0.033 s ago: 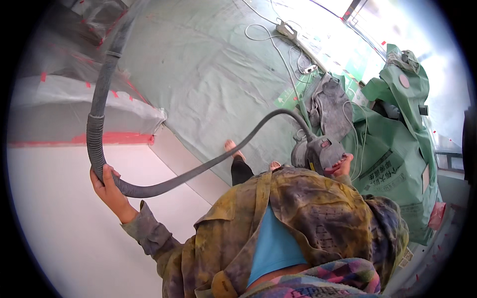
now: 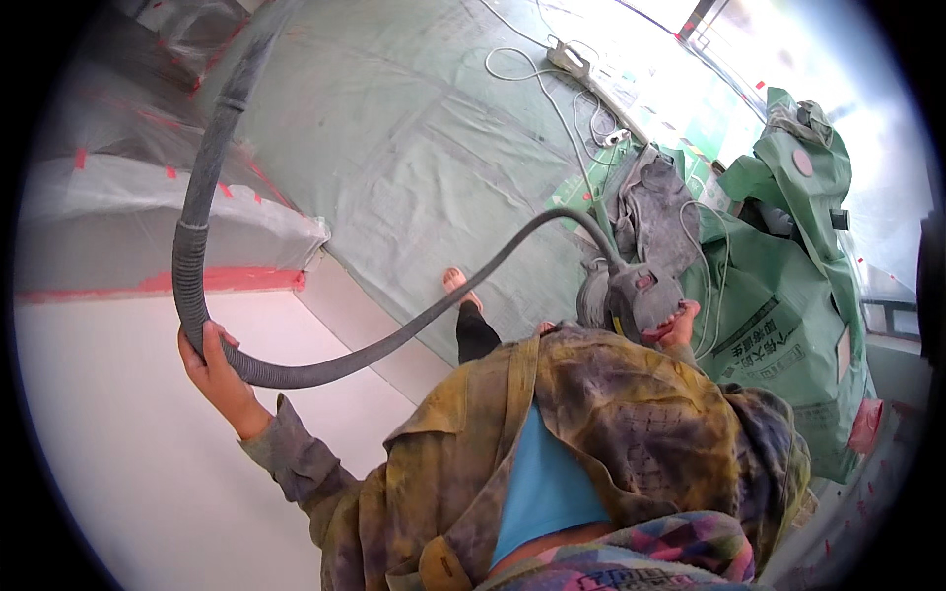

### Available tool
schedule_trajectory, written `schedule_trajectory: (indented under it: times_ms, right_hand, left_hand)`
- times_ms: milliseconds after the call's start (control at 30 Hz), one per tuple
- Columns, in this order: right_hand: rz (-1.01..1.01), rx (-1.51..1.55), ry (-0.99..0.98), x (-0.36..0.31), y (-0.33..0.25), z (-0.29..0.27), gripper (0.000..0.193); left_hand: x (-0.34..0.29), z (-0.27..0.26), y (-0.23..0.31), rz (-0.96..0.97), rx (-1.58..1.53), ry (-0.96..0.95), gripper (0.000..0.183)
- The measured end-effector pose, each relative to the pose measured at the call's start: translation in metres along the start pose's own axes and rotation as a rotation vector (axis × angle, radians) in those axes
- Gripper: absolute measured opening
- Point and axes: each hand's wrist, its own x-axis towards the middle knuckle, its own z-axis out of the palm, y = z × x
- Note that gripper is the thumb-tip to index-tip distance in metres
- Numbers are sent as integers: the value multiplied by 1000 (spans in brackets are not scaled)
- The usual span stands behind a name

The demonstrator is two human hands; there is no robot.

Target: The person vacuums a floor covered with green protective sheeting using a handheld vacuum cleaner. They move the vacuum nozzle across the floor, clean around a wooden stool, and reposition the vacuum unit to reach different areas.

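Note:
My left hand is closed around the ribbed part of a thick grey vacuum hose at the left. From there the hose climbs toward the top edge and also loops right into a dusty grey power sander. My right hand grips this sander close in front of my body, its fingers curled at the right side. A round, flat part of the sander shows on its left. My jacket hides the lower end of the tool and part of the right wrist.
Wrinkled green sheeting covers the floor, with my bare foot on it. A white cable runs to a power strip. Dusty grey cloth and a large green bag lie right. A white panel stands left.
My visible foot has shifted slightly forward, and the other foot is now mostly hidden behind my jacket. The sander has tilted a little; both hands keep their hold.

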Motion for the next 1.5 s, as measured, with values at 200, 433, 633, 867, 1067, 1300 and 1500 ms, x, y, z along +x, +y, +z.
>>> schedule_trajectory:
  times_ms: [200,433,633,867,1067,1300,1500]
  right_hand:
    - [-92,101,25,-50,25,215,37]
    - [-30,174,-5,-60,49,393,38]
    - [57,62,-3,18,120,517,44]
    - [62,27,38,38,157,746,40]
    - [49,-85,-61,44,128,906,46]
    - [-50,-69,-163,62,113,1090,46]
    - [-68,-40,-285,79,57,1282,49]
  left_hand:
    - [189,52,-89,-13,45,-38,24]
    - [390,100,-156,19,101,-98,33]
    - [509,117,-260,2,90,-25,30]
    - [645,162,-315,-83,192,24,34]
    - [756,206,-336,-131,289,119,36]
    - [914,275,-401,-106,224,79,29]
    - [1072,326,-431,-79,404,189,40]
